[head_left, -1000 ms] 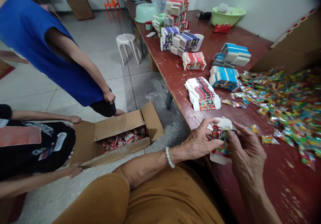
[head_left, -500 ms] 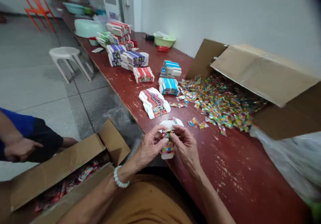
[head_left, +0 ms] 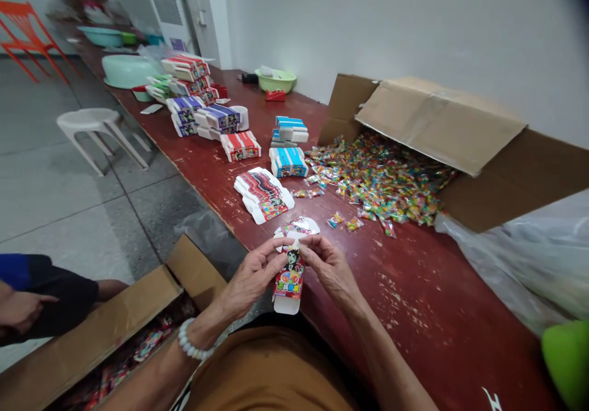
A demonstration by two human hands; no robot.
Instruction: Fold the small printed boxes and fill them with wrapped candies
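Observation:
Between my two hands is a small printed candy box (head_left: 289,276), mostly red, with a cartoon figure on its front and a white flap at its lower end. My left hand (head_left: 257,276) pinches its left edge near the top, thumb on the front. My right hand (head_left: 327,267) grips the upper right, with thumb and fingertips at the white top flap. Just behind the box lies another flat printed carton (head_left: 306,224), partly covered by my fingers. Farther back, a fanned stack of flat cartons (head_left: 264,195) rests on the red table (head_left: 368,300).
Wrapped candies (head_left: 381,181) spill from a tipped cardboard box (head_left: 442,119) at the right. Bundled cartons in blue (head_left: 288,161), red (head_left: 241,146) and purple (head_left: 218,118) stand farther back. An open cardboard box (head_left: 92,337) sits at lower left, beside another person's hand (head_left: 23,310).
My view has turned right. The candy box now shows its front with the cartoon figure, and my fingers have moved to the white flap at its top.

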